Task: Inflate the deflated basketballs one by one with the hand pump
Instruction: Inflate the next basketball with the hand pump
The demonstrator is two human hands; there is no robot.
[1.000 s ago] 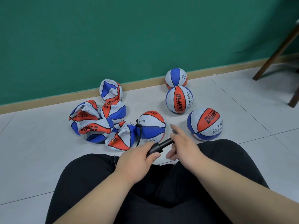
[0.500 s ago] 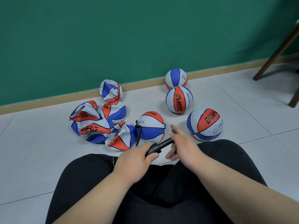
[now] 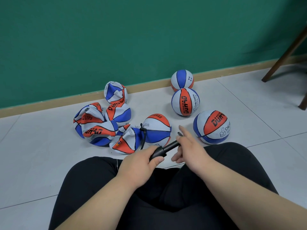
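Far left is just pale grey floor tiles (image 3: 33, 146) and a wooden skirting board (image 3: 49, 107) under a matte green wall (image 3: 116, 39). Then there's the heap of deflated red, white and blue rubber basketballs (image 3: 96, 130), all caved in and creased like crumpled bags. They overlap so much I honestly can't count them. One more crumpled ball (image 3: 115, 92) sits right by the skirting. Next over, a partly rounded basketball (image 3: 157, 128) rests on the floor touching the heap. Its top is smooth and domed, and its lower edge is hidden behind the pump. A thin black hose (image 3: 144, 137) runs down its left side, but where it plugs in is too small to make out. The left hand (image 3: 141, 161) is wrapped round the barrel of the black plastic hand pump (image 3: 163, 149), burying most of it. The right hand (image 3: 191, 150) covers the handle end, with only a little tip poking out by the index finger. Its fingers look fairly straight and splayed and the thumb is hidden, so I can't tell if it's really gripping. Both hands hover over black fabric trousers (image 3: 166, 196). To the right are three firm, pebbly, properly round balls: the nearest round ball (image 3: 211, 127), the middle round ball (image 3: 185, 101) and the far round ball (image 3: 182, 79) against the skirting. At the far right are dark wooden chair legs (image 3: 285, 52), chopped off by the frame edge.
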